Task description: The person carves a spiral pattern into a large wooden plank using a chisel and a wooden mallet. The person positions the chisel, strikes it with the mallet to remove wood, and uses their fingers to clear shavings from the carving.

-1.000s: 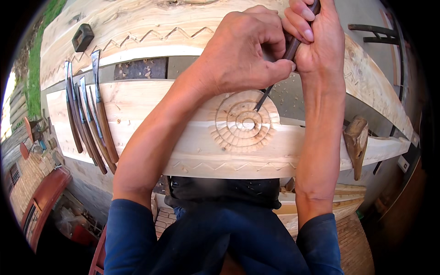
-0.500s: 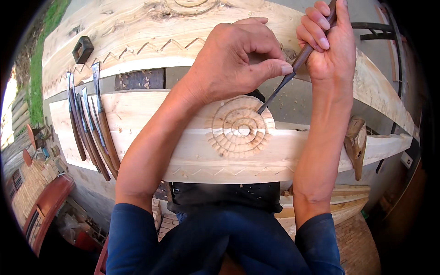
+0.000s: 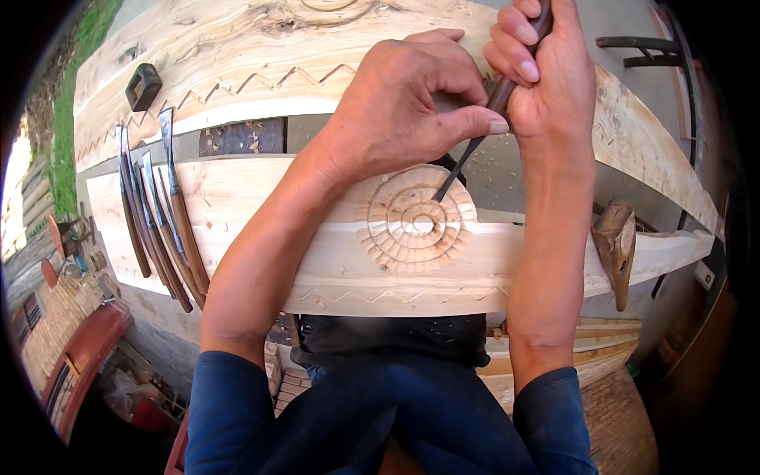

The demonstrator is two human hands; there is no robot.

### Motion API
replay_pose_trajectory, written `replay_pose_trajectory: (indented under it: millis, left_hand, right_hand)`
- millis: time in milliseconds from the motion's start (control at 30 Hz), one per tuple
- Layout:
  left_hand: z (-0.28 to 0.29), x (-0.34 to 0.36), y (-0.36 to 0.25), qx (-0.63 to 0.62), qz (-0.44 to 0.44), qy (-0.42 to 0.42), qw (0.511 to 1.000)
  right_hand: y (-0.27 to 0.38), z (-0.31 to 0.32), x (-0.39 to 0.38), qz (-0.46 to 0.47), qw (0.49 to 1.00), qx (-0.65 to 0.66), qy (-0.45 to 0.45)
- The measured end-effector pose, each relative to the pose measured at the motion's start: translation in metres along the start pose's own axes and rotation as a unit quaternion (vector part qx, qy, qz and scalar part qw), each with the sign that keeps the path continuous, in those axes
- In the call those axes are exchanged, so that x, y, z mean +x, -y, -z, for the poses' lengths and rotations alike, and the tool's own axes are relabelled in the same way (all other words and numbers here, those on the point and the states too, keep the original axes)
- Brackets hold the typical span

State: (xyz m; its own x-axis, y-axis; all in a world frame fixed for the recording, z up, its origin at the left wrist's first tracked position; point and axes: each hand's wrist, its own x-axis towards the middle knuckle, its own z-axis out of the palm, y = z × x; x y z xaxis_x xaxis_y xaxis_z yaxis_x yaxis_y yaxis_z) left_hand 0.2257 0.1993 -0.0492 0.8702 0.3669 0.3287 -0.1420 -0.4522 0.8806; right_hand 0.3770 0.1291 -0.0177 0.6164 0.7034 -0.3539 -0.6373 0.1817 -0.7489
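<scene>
My right hand [image 3: 552, 89] is wrapped round the dark wooden handle of a carving chisel [image 3: 460, 172], which slants down to the left. My left hand [image 3: 413, 101] rests above the board, its thumb laid across the chisel just above the blade and its other fingers curled, partly hidden. The chisel's tip meets the upper right part of a round carved pattern [image 3: 391, 242] of rings and short radial cuts. This pattern is cut into a long pale wooden board [image 3: 237, 194], with a faint zigzag line along its near edge.
Several chisels [image 3: 180, 214] lie side by side at the board's left end. A wooden mallet [image 3: 614, 245] rests on its right part. Beyond a gap lies a second carved plank [image 3: 237, 47], with a black block-shaped object [image 3: 143, 87] on it. Metal bars [image 3: 641, 47] stand at far right.
My right hand and the chisel have moved left and slightly up. The chisel's tip has shifted a little inward on the round carving. My left hand stays nearly in place.
</scene>
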Motion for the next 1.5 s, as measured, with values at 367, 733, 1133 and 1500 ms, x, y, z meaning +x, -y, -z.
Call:
replay_pose_trajectory:
  millis: [367, 733, 1133, 1500]
  left_hand:
    - [-0.003, 0.000, -0.005, -0.047, 0.054, -0.009, 0.997]
    - [0.023, -0.051, -0.074, -0.064, 0.072, -0.264, 0.960]
    - [-0.026, -0.182, -0.113, 0.184, 0.117, -0.196, 0.956]
    - [-0.020, -0.190, -0.107, 0.140, 0.123, -0.213, 0.959]
  right_hand:
    - [0.050, 0.079, 0.003, 0.028, 0.978, 0.150, 0.145]
    - [0.098, 0.059, -0.078, 0.189, 0.981, 0.012, 0.034]
    - [0.053, -0.079, -0.070, 0.341, 0.869, -0.339, 0.119]
    - [-0.040, -0.203, -0.074, 0.246, 0.885, -0.235, 0.317]
